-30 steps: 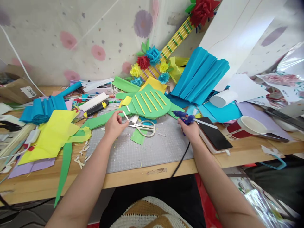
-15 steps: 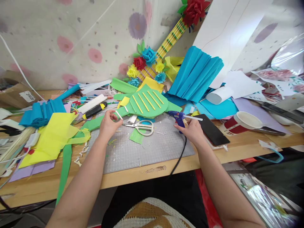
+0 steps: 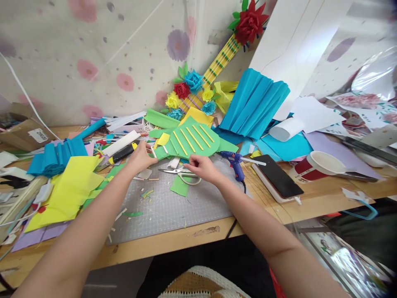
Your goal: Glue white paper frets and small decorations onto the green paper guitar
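Observation:
A green paper guitar (image 3: pixel 198 142) with several yellow strips on its body lies at the far side of the grey cutting mat (image 3: pixel 173 211). My left hand (image 3: pixel 140 157) is closed around its neck, fingertips beside a short white strip (image 3: pixel 153 152). Just below the guitar's body, my right hand (image 3: pixel 202 166) has its fingers curled in, with nothing visible in them. Under that hand lies a pair of scissors (image 3: pixel 176 171), handles partly covered. The blue glue gun (image 3: pixel 237 169) rests at the mat's right side, a translucent glue stick projecting from it.
A phone (image 3: pixel 279 176) and a paper cup (image 3: pixel 316 165) stand to the right. Pleated blue paper (image 3: pixel 252 105) and a flowered yellow guitar (image 3: pixel 221 62) lean at the back. Yellow paper (image 3: pixel 62 190) and a black-yellow cutter (image 3: pixel 121 154) lie left. Green scraps (image 3: pixel 180 186) litter the mat.
My right hand has let go of the glue gun and moved left to near the scissors and guitar. My left hand stays at the neck. The camera view has shifted slightly.

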`<state>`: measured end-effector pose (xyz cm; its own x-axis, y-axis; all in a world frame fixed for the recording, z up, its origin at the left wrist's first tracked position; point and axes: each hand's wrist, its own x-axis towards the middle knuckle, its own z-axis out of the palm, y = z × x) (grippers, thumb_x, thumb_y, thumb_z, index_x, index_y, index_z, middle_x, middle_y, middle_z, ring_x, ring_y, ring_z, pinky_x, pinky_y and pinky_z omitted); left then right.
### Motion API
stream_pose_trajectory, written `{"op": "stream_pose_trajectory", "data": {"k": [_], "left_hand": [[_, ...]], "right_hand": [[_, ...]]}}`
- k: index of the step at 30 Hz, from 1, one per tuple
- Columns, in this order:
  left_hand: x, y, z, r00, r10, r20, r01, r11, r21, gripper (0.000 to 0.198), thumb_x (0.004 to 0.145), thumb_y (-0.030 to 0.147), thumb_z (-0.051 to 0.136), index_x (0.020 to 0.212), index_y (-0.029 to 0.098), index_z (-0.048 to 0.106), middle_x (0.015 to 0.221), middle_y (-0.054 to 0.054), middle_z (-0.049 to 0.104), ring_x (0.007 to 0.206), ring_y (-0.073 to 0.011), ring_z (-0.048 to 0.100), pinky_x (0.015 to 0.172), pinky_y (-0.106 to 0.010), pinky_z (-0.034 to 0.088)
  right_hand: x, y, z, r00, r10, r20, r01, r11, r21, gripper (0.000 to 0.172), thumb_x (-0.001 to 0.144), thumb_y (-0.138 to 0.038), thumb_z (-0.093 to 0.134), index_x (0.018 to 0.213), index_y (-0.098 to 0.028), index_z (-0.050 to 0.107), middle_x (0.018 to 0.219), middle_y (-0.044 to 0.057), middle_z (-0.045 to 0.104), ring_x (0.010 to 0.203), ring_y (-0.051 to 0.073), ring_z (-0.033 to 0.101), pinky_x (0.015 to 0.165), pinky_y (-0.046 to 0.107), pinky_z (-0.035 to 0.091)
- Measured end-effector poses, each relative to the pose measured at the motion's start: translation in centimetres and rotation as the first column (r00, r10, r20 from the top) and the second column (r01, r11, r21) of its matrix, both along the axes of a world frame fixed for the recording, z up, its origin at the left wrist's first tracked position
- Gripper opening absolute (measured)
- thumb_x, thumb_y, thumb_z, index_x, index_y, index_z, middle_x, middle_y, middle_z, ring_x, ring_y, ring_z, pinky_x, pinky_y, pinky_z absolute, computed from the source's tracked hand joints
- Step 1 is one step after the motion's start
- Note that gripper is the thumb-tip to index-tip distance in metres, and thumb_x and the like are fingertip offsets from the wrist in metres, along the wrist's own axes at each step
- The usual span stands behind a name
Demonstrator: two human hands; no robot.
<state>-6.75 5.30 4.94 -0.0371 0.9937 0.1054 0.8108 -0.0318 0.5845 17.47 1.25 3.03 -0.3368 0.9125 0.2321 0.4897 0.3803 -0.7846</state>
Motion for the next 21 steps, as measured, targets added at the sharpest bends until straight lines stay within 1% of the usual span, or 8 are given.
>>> {"op": "stream_pose_trajectory", "data": {"k": [2,4,6,9,11,13,17,21], "left_hand": [[-0.3,0.1,-0.6,0.998,-0.004,0.065,0.004,1.000,0.005,0.046,0.050,0.019,0.069,0.084,0.021,0.038,0.081,-0.003,0.057,0.077,-0.0202,0.058,0.065,-0.031,0.044],[-0.7,0.2,-1.1,0.992,-0.011,0.129,0.012,1.000,-0.005,0.048,0.049,0.016,0.068,0.084,0.021,0.037,0.081,-0.002,0.056,0.073,-0.0180,0.058,0.064,-0.030,0.045],[-0.9,0.4,-1.3,0.984,-0.006,0.178,0.015,0.999,-0.048,0.049,0.049,0.014,0.067,0.085,0.021,0.036,0.082,-0.002,0.055,0.068,-0.0158,0.057,0.061,-0.029,0.045],[-0.9,0.5,-1.2,0.979,0.003,0.202,0.023,0.992,-0.127,0.049,0.049,0.014,0.066,0.086,0.021,0.035,0.082,-0.001,0.054,0.063,-0.0141,0.057,0.059,-0.029,0.045],[-0.8,0.6,-1.1,0.983,-0.002,0.184,0.031,0.987,-0.155,0.048,0.049,0.015,0.065,0.087,0.020,0.037,0.081,-0.001,0.055,0.064,-0.0151,0.058,0.060,-0.029,0.045],[-0.8,0.7,-1.1,0.990,-0.010,0.141,0.033,0.986,-0.164,0.048,0.050,0.018,0.066,0.090,0.020,0.040,0.080,-0.001,0.057,0.067,-0.0166,0.059,0.061,-0.029,0.046],[-0.8,1.1,-1.3,0.999,-0.031,0.029,0.035,0.983,-0.178,0.051,0.051,0.022,0.067,0.097,0.019,0.045,0.084,-0.003,0.061,0.071,-0.0175,0.061,0.062,-0.028,0.046],[0.0,0.8,-0.6,0.997,-0.023,-0.070,0.008,0.979,-0.202,0.050,0.053,0.021,0.066,0.099,0.018,0.048,0.087,-0.004,0.064,0.074,-0.0182,0.062,0.062,-0.027,0.045]], "right_hand": [[-1.5,1.5,-0.2,1.000,-0.013,-0.005,0.013,1.000,0.017,0.037,0.076,-0.042,0.055,0.058,-0.020,0.031,0.053,-0.006,0.033,0.052,0.008,0.030,0.052,0.022,0.025],[-2.4,2.8,-0.5,0.999,-0.038,0.002,0.038,0.998,0.041,0.035,0.076,-0.041,0.055,0.058,-0.020,0.033,0.052,-0.006,0.034,0.052,0.008,0.031,0.053,0.022,0.025],[-2.8,3.6,-1.1,0.996,-0.085,0.001,0.085,0.993,0.076,0.033,0.076,-0.038,0.054,0.058,-0.020,0.033,0.052,-0.006,0.035,0.052,0.008,0.032,0.053,0.022,0.025],[-2.8,3.9,-2.3,0.982,-0.188,-0.027,0.190,0.973,0.133,0.031,0.077,-0.033,0.051,0.057,-0.020,0.031,0.053,-0.006,0.035,0.052,0.009,0.032,0.053,0.023,0.025],[-2.6,3.8,-3.0,0.976,-0.214,-0.041,0.218,0.964,0.151,0.031,0.077,-0.032,0.051,0.057,-0.020,0.030,0.053,-0.005,0.035,0.052,0.009,0.032,0.054,0.023,0.025],[-2.3,3.5,-3.3,0.978,-0.204,-0.047,0.209,0.965,0.158,0.031,0.078,-0.031,0.050,0.057,-0.020,0.030,0.053,-0.005,0.035,0.052,0.009,0.032,0.054,0.023,0.026],[-1.9,3.3,-3.0,0.980,-0.186,-0.075,0.194,0.973,0.128,0.032,0.078,-0.032,0.051,0.057,-0.020,0.030,0.052,-0.005,0.034,0.051,0.009,0.032,0.053,0.023,0.026],[-1.8,3.4,-3.0,0.986,-0.154,-0.063,0.159,0.983,0.088,0.032,0.077,-0.034,0.052,0.057,-0.020,0.032,0.052,-0.005,0.035,0.051,0.009,0.033,0.053,0.023,0.026]]}}
